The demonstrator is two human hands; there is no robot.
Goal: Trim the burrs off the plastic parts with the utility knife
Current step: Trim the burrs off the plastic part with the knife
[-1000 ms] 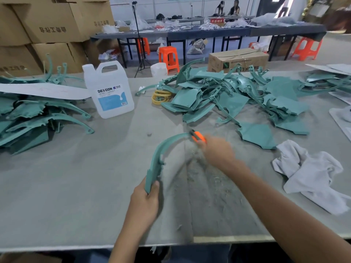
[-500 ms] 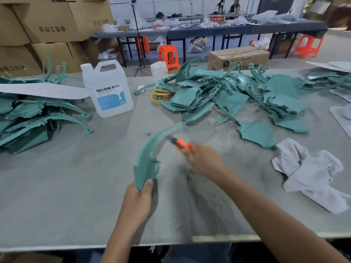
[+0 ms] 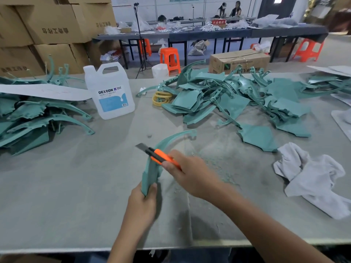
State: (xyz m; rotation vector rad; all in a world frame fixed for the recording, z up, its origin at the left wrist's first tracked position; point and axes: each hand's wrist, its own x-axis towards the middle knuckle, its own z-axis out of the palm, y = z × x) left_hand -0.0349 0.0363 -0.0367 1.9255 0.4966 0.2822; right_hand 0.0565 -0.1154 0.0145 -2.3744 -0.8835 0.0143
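- Firstly, the left hand [image 3: 143, 204] grips the lower, wider end of one curved plastic part [image 3: 152, 172], with the fingers curled round it and the thumb on its edge.
- That part is a thin teal arc with a smooth matte face. It rises from the hand and sweeps up and right over the table [image 3: 57, 186].
- The right hand [image 3: 190, 171] is closed round one utility knife [image 3: 161, 155]. The knife has an orange and black body, and its flat grey blade sticks out to the upper left across the arc.
- Pale green shavings [image 3: 214, 164] lie as fine crumbs on the dull grey tabletop, just right of the hands.
- One crumpled white cloth [image 3: 313, 179] lies to the right, well apart from the knife.
- Two big heaps of teal parts sit further out. One heap [image 3: 228, 95] is beyond the hands and mixes flat angular plates with slim arcs. The other heap [image 3: 28, 118] is at the left edge.
- One translucent white jug [image 3: 110, 92] with a moulded handle and a blue label stands between the two heaps.
- A few yellow rings [image 3: 161, 97] are stacked near the middle heap.
- Brown cardboard cartons [image 3: 47, 25] are piled behind the table on the left.
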